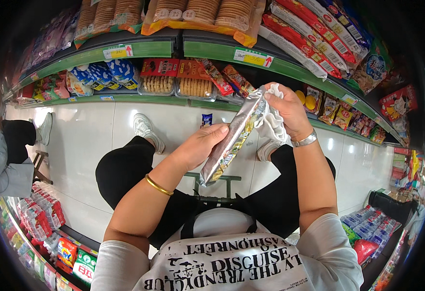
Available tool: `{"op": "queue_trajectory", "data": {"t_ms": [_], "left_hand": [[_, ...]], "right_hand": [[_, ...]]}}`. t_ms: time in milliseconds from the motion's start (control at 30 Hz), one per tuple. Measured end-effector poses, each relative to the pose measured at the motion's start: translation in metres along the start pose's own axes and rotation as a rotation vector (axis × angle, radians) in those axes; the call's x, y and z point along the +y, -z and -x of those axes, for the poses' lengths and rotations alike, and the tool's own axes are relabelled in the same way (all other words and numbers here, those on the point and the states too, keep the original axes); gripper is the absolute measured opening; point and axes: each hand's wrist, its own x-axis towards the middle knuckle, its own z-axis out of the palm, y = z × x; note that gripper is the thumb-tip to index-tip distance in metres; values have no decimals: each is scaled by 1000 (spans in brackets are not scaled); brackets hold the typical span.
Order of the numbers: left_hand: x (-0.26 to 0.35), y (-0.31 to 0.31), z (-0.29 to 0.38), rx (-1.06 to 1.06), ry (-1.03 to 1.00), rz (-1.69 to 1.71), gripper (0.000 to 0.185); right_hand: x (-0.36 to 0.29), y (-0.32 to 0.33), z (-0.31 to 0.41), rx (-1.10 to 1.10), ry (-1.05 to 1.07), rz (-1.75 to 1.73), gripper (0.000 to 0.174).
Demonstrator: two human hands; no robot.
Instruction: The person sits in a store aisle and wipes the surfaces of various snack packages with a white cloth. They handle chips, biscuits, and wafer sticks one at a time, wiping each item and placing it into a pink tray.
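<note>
A long snack packet with a silvery back and a printed side is held at a slant above my lap. My left hand grips its lower left side, thumb along the edge. With my right hand I hold a crumpled white cloth against the packet's upper end. The cloth hangs down beside the packet. A small blue packet lies on the floor beyond my left hand, partly hidden by it.
Shelves with a green edge hold boxed biscuits and bagged snacks. Long red packets lie on the upper shelf. At the left, a person sits on a low stool. Packaged goods stand behind at lower left, bottle packs at lower right.
</note>
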Motion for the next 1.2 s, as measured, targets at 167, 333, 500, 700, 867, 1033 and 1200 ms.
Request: {"op": "queue_trajectory", "data": {"t_ms": [167,333,500,700,867,1033,1200], "left_hand": [[14,-12,-2,118,-25,93,39],[-6,-9,-15,205,-51,90,42],[-5,-16,-14,260,-65,40,37],[-14,-5,-2,278,-86,357,39],[-16,12,-10,-36,-228,442,45],[-42,27,-18,10,-38,709,42],[-24,-4,1,66,21,535,37]], "right_hand": [[8,9,-9,129,136,318,21],[-3,-21,12,421,542,170,23],[44,-48,18,111,767,1027,38],[60,-80,48,-46,791,1005,52],[70,-101,76,-255,996,862,55],[65,-90,61,-212,1055,1043,41],[41,-56,21,68,1002,1159,31]]}}
